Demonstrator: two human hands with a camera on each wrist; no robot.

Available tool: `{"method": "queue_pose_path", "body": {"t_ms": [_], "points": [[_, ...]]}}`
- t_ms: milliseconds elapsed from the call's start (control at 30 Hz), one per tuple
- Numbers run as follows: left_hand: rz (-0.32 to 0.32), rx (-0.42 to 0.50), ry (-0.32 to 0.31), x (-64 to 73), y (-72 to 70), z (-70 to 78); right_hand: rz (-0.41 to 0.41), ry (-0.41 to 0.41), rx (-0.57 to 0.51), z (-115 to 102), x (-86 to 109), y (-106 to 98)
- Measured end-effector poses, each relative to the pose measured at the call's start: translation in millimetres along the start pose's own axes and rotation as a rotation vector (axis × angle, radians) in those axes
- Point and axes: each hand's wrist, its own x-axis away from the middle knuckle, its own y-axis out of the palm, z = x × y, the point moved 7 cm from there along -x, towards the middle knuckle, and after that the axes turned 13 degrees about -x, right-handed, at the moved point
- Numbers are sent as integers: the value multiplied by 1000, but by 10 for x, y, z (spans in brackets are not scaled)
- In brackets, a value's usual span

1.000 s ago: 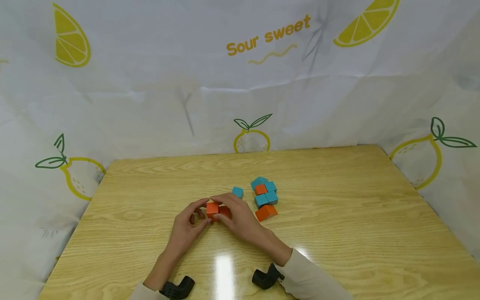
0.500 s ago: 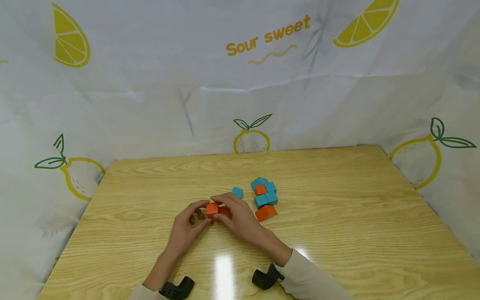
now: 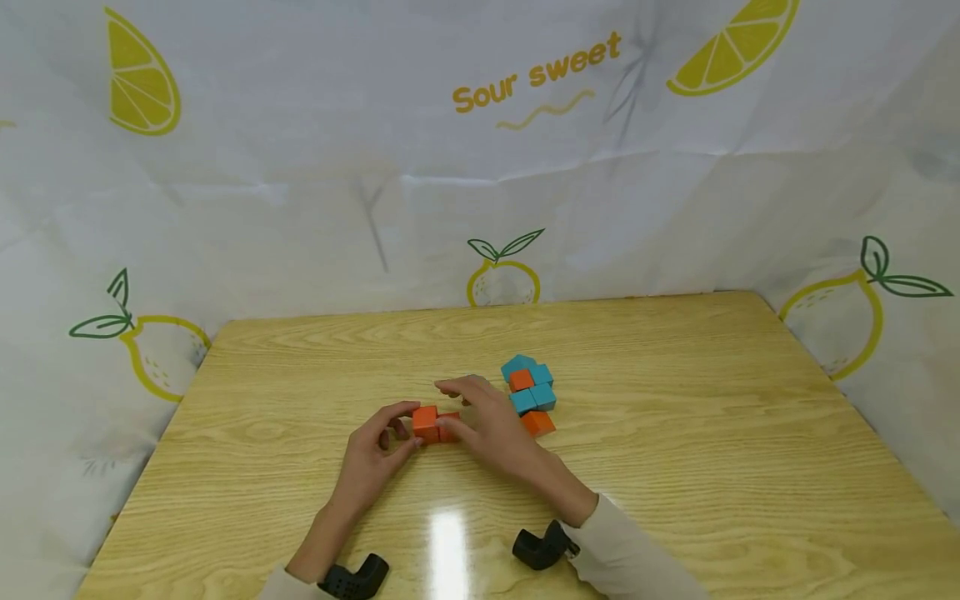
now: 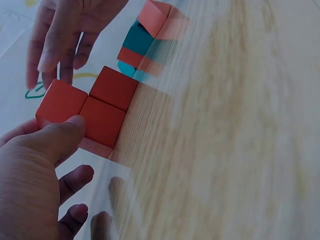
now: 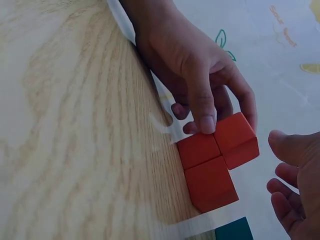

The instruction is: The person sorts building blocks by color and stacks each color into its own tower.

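Three orange cubes stand together on the wooden table: an upper cube (image 3: 424, 420) sits on a lower cube (image 4: 103, 120), and a side cube (image 4: 114, 87) touches the lower one. My left hand (image 3: 375, 454) holds the two-cube stack between thumb and fingers, its thumb (image 5: 206, 123) at the seam between upper and lower cube. To the right of the cubes is my right hand (image 3: 491, 423), fingers spread and apart, holding nothing; the right wrist view shows a gap between its thumb (image 5: 287, 146) and the upper cube. It mostly hides a small blue cube in the head view.
Right of my right hand lies a cluster of blocks: several blue ones (image 3: 543, 396), an orange cube (image 3: 521, 380) and an orange triangular prism (image 3: 539, 423). A teal block (image 5: 235, 229) shows at the right wrist view's lower edge. A lemon-print cloth (image 3: 322, 233) hangs behind the table (image 3: 675, 433).
My right hand has let go of the orange cubes and drawn back to the right, its fingers spreading, now covering the small blue cube. My left hand and the cubes have stayed in place.
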Motion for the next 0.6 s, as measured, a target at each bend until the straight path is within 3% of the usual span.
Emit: {"method": "queue_pose_path", "body": {"t_ms": [133, 233, 600], "points": [[-5, -3, -16, -1, 5, -1, 52, -73, -20, -14, -1, -120], [-6, -8, -23, 0, 6, -2, 72, -78, -13, 3, -1, -186], [-19, 6, -42, 6, 9, -8, 46, 73, 7, 155, 9, -440]]}}
